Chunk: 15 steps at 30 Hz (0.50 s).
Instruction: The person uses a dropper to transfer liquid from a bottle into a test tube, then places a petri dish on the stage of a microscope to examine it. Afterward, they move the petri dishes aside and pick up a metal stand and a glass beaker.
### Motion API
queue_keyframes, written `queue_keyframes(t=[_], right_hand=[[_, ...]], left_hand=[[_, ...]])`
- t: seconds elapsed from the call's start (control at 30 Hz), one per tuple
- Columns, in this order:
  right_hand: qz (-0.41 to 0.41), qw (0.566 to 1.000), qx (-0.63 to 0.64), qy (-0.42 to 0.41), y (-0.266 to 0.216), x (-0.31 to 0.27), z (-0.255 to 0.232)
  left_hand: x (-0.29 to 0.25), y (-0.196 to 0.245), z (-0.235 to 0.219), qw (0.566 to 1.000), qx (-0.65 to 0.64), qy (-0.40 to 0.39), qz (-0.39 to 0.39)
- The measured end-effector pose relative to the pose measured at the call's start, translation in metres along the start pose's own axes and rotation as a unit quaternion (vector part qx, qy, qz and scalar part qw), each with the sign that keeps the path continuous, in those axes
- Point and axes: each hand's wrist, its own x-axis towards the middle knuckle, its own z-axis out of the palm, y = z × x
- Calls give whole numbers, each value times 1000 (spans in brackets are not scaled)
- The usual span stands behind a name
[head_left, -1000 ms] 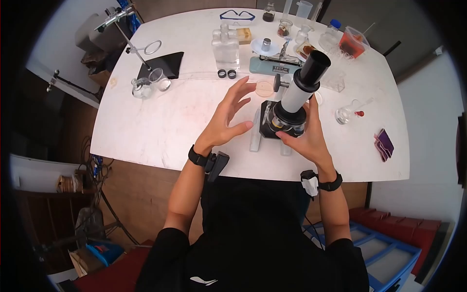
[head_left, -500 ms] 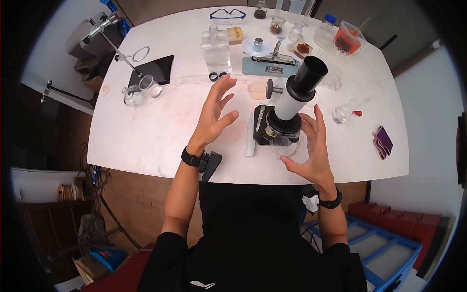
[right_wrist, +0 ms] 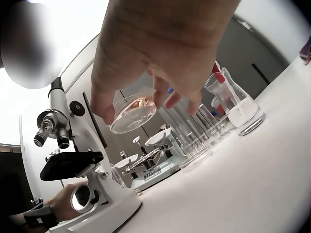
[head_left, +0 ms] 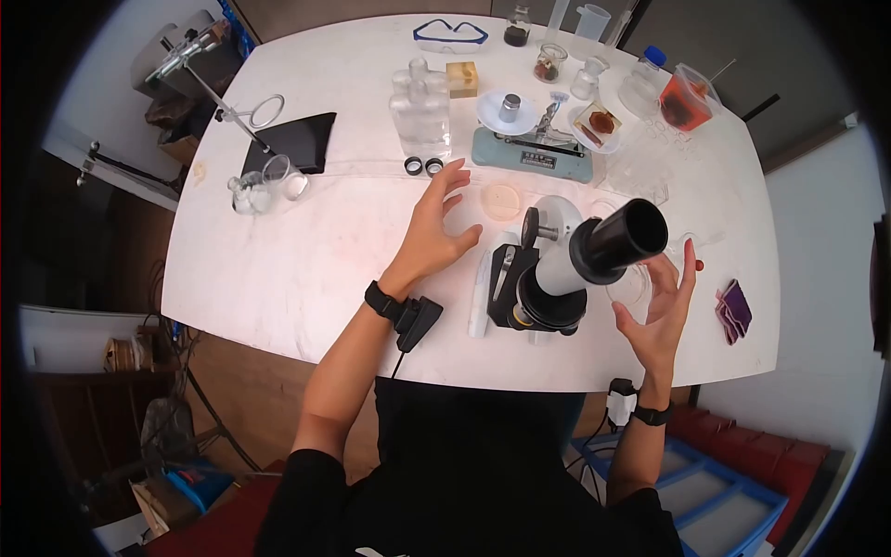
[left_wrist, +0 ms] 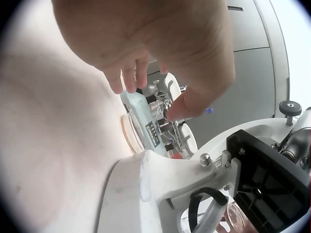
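Note:
A white and black microscope (head_left: pixel 563 269) stands near the table's front edge, its black eyepiece tube tilted toward the right. On its right side my right hand (head_left: pixel 665 320) holds a clear petri dish (right_wrist: pixel 132 116) by the rim, thumb on one side and fingers on the other. In the right wrist view the dish is tilted and raised over the tabletop. My left hand (head_left: pixel 432 234) hovers left of the microscope, fingers spread and thumb apart, with nothing in it. A second petri dish (head_left: pixel 502 200) lies on the table behind the microscope.
A blue-grey balance (head_left: pixel 534 156) with two white pans stands behind the microscope. Clear bottles (head_left: pixel 422 116), safety goggles (head_left: pixel 450 33) and a ring stand (head_left: pixel 213 97) are farther back and left. At right lie a flask with a red-tipped dropper (right_wrist: pixel 243 114) and a purple cloth (head_left: pixel 733 311).
My right hand has carried the petri dish from the front of the microscope out to its right. The left hand stays spread beside the microscope. The head view has shifted.

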Motion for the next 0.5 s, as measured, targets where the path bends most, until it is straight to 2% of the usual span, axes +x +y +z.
queue_keyframes(t=[0.13,0.23,0.3,0.5], right_hand=[[59,998,-6,-8,11,26,15],[27,999,-1,-29,26,45,30],[24,999,-6,-45,33,58,38],[27,997,-54,-53,46,84,63]], left_hand=[[14,-10,6,998,63,-16,12],[24,-14,13,995,89,-24,28],[28,-16,17,994,93,-31,51],[38,-12,20,990,125,-38,48]])
